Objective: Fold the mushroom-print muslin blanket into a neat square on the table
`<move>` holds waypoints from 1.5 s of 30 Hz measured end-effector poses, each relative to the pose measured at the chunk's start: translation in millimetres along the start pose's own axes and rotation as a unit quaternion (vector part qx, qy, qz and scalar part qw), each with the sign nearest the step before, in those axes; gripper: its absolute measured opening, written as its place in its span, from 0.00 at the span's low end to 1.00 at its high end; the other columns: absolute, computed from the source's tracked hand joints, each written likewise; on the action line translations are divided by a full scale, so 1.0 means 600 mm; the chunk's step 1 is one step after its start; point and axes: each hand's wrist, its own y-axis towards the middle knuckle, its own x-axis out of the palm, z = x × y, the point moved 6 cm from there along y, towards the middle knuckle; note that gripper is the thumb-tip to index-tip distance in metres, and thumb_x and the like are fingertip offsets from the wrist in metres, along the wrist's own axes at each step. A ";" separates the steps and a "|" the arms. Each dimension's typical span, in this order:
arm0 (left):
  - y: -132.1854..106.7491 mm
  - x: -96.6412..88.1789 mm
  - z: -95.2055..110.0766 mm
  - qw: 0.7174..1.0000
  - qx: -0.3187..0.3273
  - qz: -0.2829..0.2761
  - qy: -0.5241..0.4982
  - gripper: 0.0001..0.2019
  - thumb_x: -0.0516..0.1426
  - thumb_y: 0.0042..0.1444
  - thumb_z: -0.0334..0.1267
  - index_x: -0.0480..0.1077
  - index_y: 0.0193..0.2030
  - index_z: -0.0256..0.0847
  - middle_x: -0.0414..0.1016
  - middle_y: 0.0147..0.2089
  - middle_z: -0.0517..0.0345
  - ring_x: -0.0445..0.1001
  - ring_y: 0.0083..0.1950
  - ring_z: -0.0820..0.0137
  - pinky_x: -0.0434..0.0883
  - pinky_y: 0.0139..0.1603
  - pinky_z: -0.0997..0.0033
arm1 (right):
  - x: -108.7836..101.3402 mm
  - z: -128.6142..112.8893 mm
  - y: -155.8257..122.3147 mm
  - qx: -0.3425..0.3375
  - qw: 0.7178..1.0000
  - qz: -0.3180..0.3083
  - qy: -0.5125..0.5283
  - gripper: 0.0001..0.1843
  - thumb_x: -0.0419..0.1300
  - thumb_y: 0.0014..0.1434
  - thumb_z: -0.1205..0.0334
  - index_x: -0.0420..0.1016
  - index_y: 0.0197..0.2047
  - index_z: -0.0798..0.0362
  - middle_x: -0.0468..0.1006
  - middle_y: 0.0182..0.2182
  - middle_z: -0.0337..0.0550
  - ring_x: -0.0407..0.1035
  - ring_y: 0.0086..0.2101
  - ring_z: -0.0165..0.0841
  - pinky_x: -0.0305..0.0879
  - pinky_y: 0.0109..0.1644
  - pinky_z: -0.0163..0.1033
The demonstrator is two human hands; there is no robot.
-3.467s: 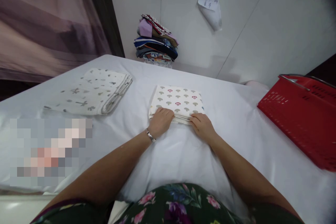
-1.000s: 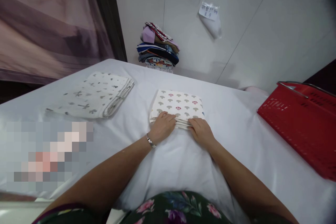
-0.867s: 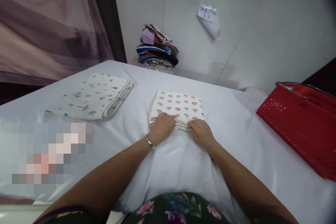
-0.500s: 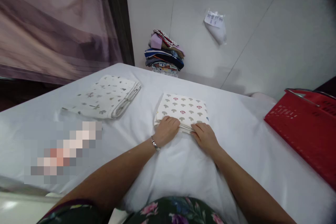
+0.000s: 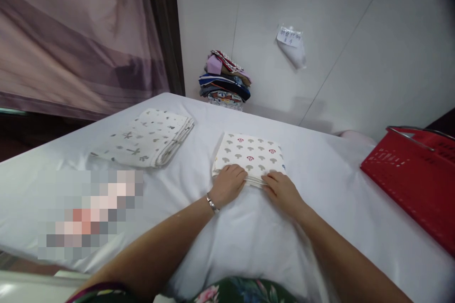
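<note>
A folded white cloth (image 5: 250,154) with grey and red mushroom prints lies flat in front of me, its stacked layers showing along the near edge. My left hand (image 5: 230,182), with a silver bracelet at the wrist, grips the near left part of that edge, fingers on top. At the near right corner my right hand (image 5: 280,188) has its fingers bent over the edge in the same way. Both thumbs are mostly hidden. Left of these hands rests another folded white cloth (image 5: 145,137), printed with small grey plant-like shapes.
White sheeting (image 5: 320,199) covers the surface beneath the cloths. A red basket (image 5: 408,175) with a metal handle stands at the right. Behind the far edge is a stack of folded fabrics (image 5: 225,80) against the wall. A curtain (image 5: 81,33) hangs at left; a pixelated patch (image 5: 88,218) hides something.
The whole scene sits slightly lower in the picture, as the camera has tilted a little. Both hands stay at the near edge of the mushroom-print cloth.
</note>
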 end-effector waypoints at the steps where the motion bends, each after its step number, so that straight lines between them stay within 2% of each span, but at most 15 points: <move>1: 0.000 -0.001 -0.001 1.000 -0.002 0.000 0.009 0.05 0.51 0.58 0.34 0.65 0.41 0.40 0.70 0.42 0.54 0.65 0.47 0.64 0.61 0.47 0.62 | 0.001 -0.001 0.000 -0.002 1.000 -0.005 -0.007 0.13 0.52 0.60 0.65 0.70 0.48 0.51 0.71 0.41 0.47 0.64 0.41 0.36 0.61 0.43 0.41; 4: -0.003 -0.003 -0.008 0.999 -0.018 -0.004 0.031 0.06 0.51 0.58 0.35 0.66 0.41 0.40 0.70 0.43 0.53 0.65 0.47 0.63 0.61 0.46 0.61 | 0.005 0.000 -0.003 0.004 1.000 0.011 -0.015 0.13 0.52 0.60 0.65 0.69 0.48 0.51 0.71 0.41 0.47 0.64 0.41 0.37 0.62 0.43 0.42; 7: -0.007 -0.006 -0.015 0.999 -0.023 -0.006 0.040 0.06 0.51 0.58 0.34 0.66 0.41 0.40 0.70 0.44 0.53 0.65 0.47 0.63 0.60 0.47 0.60 | 0.012 0.006 -0.012 0.007 0.999 0.052 -0.004 0.14 0.50 0.61 0.64 0.69 0.49 0.51 0.71 0.42 0.48 0.64 0.40 0.37 0.63 0.43 0.43; 13: -0.021 -0.017 -0.034 0.998 -0.050 -0.022 0.027 0.09 0.50 0.58 0.33 0.67 0.44 0.41 0.71 0.43 0.54 0.65 0.46 0.64 0.61 0.48 0.61 | 0.017 0.012 -0.031 -0.029 0.993 0.114 0.020 0.16 0.48 0.62 0.65 0.68 0.52 0.51 0.71 0.42 0.49 0.64 0.43 0.38 0.63 0.45 0.45; 17: -0.043 -0.032 -0.068 0.995 -0.097 -0.024 0.010 0.09 0.51 0.57 0.32 0.69 0.43 0.42 0.72 0.44 0.54 0.65 0.48 0.63 0.63 0.47 0.62 | 0.020 0.015 -0.038 -0.036 0.991 0.124 0.033 0.18 0.49 0.62 0.67 0.66 0.55 0.51 0.70 0.43 0.49 0.64 0.43 0.38 0.63 0.46 0.47; 20: -0.061 -0.042 -0.107 0.984 -0.174 -0.008 -0.043 0.10 0.52 0.55 0.34 0.71 0.42 0.43 0.72 0.46 0.55 0.67 0.48 0.64 0.64 0.47 0.63 | 0.024 0.018 -0.040 -0.036 0.991 0.125 0.039 0.19 0.49 0.62 0.66 0.66 0.56 0.50 0.70 0.43 0.49 0.64 0.42 0.38 0.63 0.45 0.47; 22: -0.069 -0.041 -0.133 0.963 -0.236 -0.007 -0.128 0.11 0.53 0.52 0.34 0.72 0.42 0.44 0.72 0.47 0.57 0.69 0.45 0.67 0.66 0.44 0.67 | 0.026 0.021 -0.040 -0.033 0.991 0.122 0.045 0.20 0.49 0.62 0.66 0.65 0.56 0.49 0.70 0.43 0.48 0.64 0.43 0.39 0.63 0.46 0.48; 26: -0.075 -0.031 -0.161 0.894 -0.315 -0.004 -0.317 0.14 0.53 0.44 0.31 0.74 0.38 0.43 0.73 0.42 0.59 0.70 0.36 0.72 0.68 0.38 0.73 | 0.025 0.022 -0.042 -0.031 0.990 0.125 0.058 0.20 0.50 0.61 0.66 0.65 0.56 0.49 0.70 0.44 0.48 0.64 0.44 0.39 0.63 0.47 0.48; 30: -0.089 -0.023 -0.181 0.813 -0.427 0.009 -0.395 0.14 0.54 0.43 0.35 0.73 0.38 0.40 0.71 0.26 0.62 0.68 0.28 0.73 0.65 0.30 0.74 | 0.022 0.021 -0.042 -0.028 0.990 0.119 0.064 0.20 0.51 0.61 0.66 0.65 0.56 0.48 0.70 0.44 0.48 0.64 0.44 0.39 0.63 0.47 0.48; 32: -0.096 -0.024 -0.186 0.794 -0.466 0.026 -0.390 0.12 0.55 0.44 0.38 0.73 0.36 0.39 0.69 0.23 0.63 0.67 0.26 0.73 0.64 0.28 0.75 | 0.022 0.021 -0.042 -0.024 0.991 0.116 0.068 0.20 0.51 0.61 0.66 0.66 0.56 0.48 0.70 0.45 0.48 0.64 0.44 0.39 0.63 0.47 0.48; 35: -0.096 -0.032 -0.183 0.813 -0.480 0.043 -0.329 0.13 0.56 0.46 0.48 0.71 0.29 0.39 0.68 0.23 0.63 0.65 0.25 0.74 0.60 0.25 0.76 | 0.022 0.020 -0.041 -0.015 0.991 0.110 0.072 0.20 0.50 0.61 0.66 0.65 0.56 0.47 0.70 0.45 0.48 0.64 0.45 0.40 0.62 0.48 0.50; 38: -0.089 -0.032 -0.168 0.838 -0.477 0.010 -0.265 0.19 0.55 0.46 0.56 0.68 0.24 0.40 0.66 0.22 0.63 0.63 0.25 0.74 0.56 0.23 0.75 | 0.022 0.019 -0.041 -0.013 0.991 0.111 0.071 0.20 0.50 0.61 0.65 0.65 0.56 0.47 0.70 0.45 0.48 0.64 0.44 0.40 0.63 0.48 0.49; 41: -0.079 -0.027 -0.157 0.852 -0.465 -0.013 -0.243 0.18 0.57 0.45 0.55 0.65 0.22 0.40 0.65 0.21 0.64 0.62 0.25 0.74 0.55 0.23 0.75 | 0.019 0.017 -0.042 -0.016 0.990 0.122 0.064 0.20 0.50 0.61 0.65 0.65 0.56 0.48 0.70 0.44 0.48 0.64 0.44 0.40 0.63 0.48 0.49; 45: -0.083 -0.016 -0.165 0.824 -0.489 -0.010 -0.286 0.13 0.56 0.46 0.48 0.65 0.22 0.40 0.61 0.19 0.65 0.60 0.23 0.75 0.55 0.23 0.75 | 0.017 0.016 -0.042 -0.023 0.991 0.113 0.069 0.19 0.50 0.61 0.66 0.66 0.56 0.49 0.70 0.44 0.49 0.64 0.45 0.40 0.62 0.48 0.49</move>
